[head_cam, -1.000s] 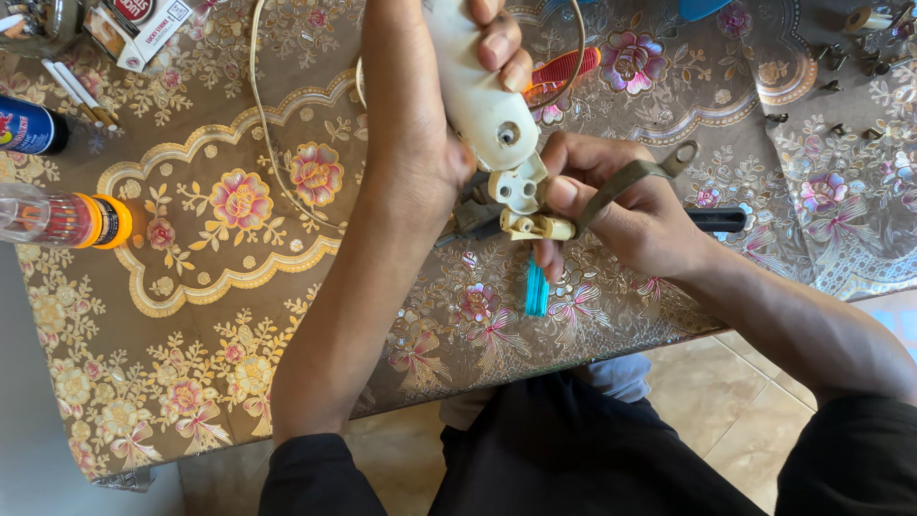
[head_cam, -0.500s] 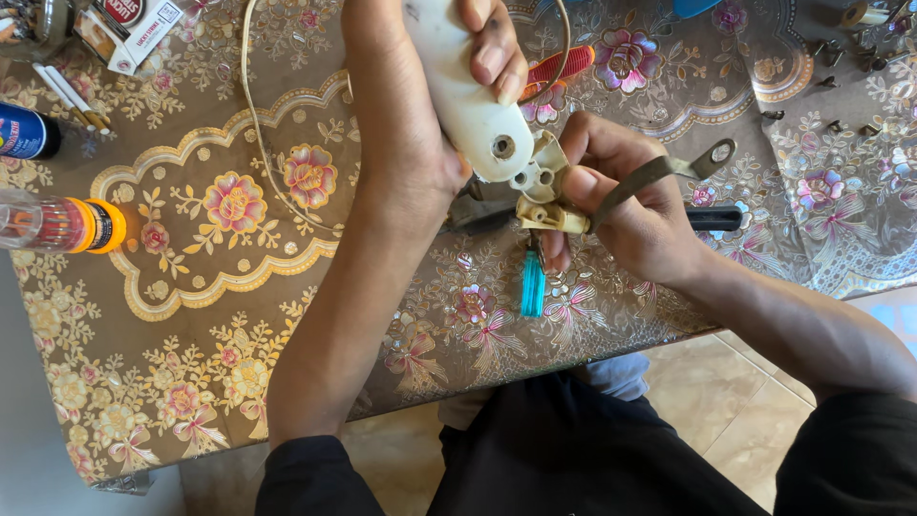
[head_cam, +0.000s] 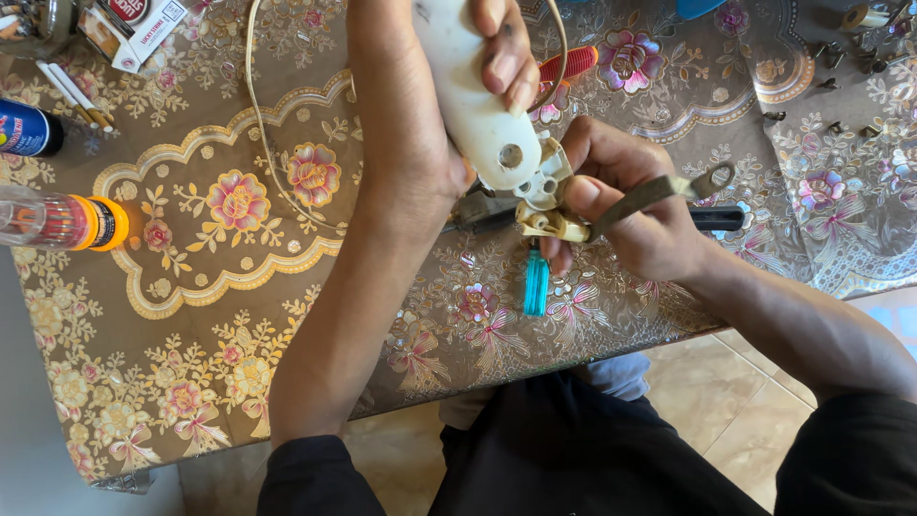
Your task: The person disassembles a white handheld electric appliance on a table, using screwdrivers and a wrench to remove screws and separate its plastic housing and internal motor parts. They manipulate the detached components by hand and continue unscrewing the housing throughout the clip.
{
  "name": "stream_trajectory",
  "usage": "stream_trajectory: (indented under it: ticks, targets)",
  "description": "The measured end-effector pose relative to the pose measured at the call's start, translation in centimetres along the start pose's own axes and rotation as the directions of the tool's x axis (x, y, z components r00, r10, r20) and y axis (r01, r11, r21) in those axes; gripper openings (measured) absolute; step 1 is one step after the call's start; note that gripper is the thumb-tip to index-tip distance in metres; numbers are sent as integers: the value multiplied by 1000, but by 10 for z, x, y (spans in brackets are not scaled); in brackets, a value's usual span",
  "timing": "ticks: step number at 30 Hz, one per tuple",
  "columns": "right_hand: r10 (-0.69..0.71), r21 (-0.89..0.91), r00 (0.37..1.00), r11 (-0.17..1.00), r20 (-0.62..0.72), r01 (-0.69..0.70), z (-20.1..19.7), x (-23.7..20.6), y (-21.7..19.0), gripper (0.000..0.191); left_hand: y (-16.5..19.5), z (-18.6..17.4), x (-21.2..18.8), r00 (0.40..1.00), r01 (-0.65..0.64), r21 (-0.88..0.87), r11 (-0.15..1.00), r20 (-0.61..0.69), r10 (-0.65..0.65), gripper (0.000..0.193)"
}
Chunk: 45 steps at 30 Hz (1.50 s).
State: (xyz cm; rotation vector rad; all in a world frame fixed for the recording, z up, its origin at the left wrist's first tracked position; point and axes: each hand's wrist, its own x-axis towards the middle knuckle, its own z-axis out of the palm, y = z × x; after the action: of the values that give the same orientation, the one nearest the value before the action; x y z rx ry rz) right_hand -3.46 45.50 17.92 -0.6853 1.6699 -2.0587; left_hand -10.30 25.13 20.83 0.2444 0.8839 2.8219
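My left hand (head_cam: 430, 124) grips a white plastic appliance handle (head_cam: 473, 105) whose lower end shows a round hole and a cream plastic bracket (head_cam: 549, 205). My right hand (head_cam: 630, 205) pinches that bracket with thumb and fingers, and a flat olive metal strip with a looped end (head_cam: 669, 189) runs across its knuckles. A screwdriver with a teal handle (head_cam: 536, 283) lies on the table just below the right fingers. A black tool (head_cam: 716, 220) shows behind the right hand.
The table carries a brown floral cloth (head_cam: 239, 287). A beige cord (head_cam: 258, 124) loops beside the left arm. A clear tube with orange cap (head_cam: 67, 220), a blue can (head_cam: 29, 129), a small carton (head_cam: 129, 29), a red comb-like tool (head_cam: 568, 67) and several small metal parts (head_cam: 841, 48) lie around.
The white handle and both hands have shifted slightly toward me and to the right; the right hand's grip on the bracket stays.
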Motion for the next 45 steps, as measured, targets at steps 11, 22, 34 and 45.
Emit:
stream_trajectory:
  ticks: [11,22,34,45]
  targets:
    - [-23,-32,1000,999,6,23,1,1,3,33,-3,-5,-2,994,2,37,999,108,-6,54]
    - [66,-120,998,991,22,-63,-4,2,-3,28,0,-6,-1,998,2,-47,999,68,1,48]
    - [29,7,999,1000,43,-29,1,2,-1,26,-8,-1,-3,998,-55,9,998,-7,55,41]
    - [-1,80,1000,997,-25,3,-17,8,-14,25,-12,21,-9,989,-110,20,994,-96,111,31]
